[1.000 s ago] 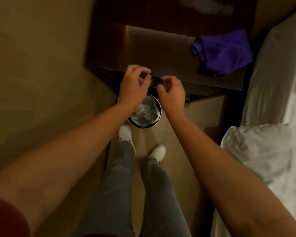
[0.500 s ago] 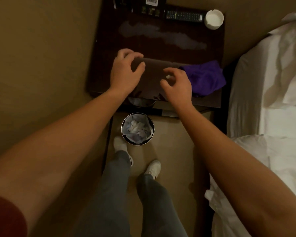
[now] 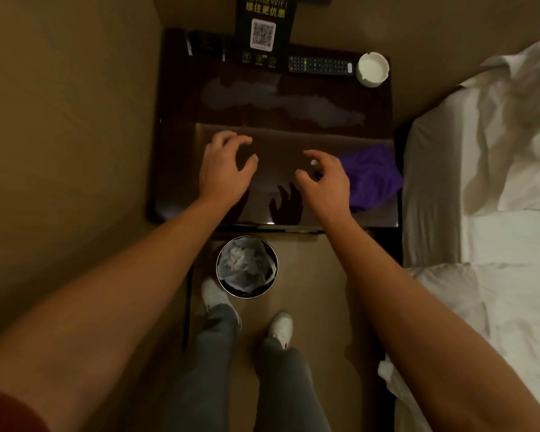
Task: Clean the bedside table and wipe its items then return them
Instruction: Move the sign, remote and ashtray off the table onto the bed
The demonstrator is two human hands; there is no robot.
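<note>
**Both hands hovering over the bedside table**

The person is standing at the bedside table (image 3: pixel 181 169), looking straight down, and both bare arms are reaching out over its dark, glossy top. The left hand (image 3: pixel 223 169) is hanging above the front left part of the top, fingers curled and spread, thumb apart from them, gripping nothing. The right hand (image 3: pixel 326 177) is hanging just to its right, also loosely curled; a small white speck (image 3: pixel 313 163) is showing at its fingertips, too small to identify, and whether the fingers are pinching it I cannot tell. The shadows of the hands are falling on the shiny surface near the front edge.

A purple cloth (image 3: pixel 371 176) is lying crumpled on the front right corner of the top, just beside the right hand. A pale, cloudy smear (image 3: pixel 281 101) is stretching across the middle of the top. Along the back edge, 4 things are sitting in a row: a small dark box (image 3: pixel 205 45) at the left, a black sign with a QR code (image 3: pixel 264 32) standing upright, a remote control (image 3: pixel 320 65) lying flat, and a white ashtray (image 3: pixel 373 69) in the back right corner.

On the floor, in front of the table, a round bin (image 3: pixel 247 266) is standing with crumpled white paper inside, close to the person's white shoes (image 3: pixel 281 328). A bed with white sheets (image 3: pixel 480 182) is filling the right side
</note>
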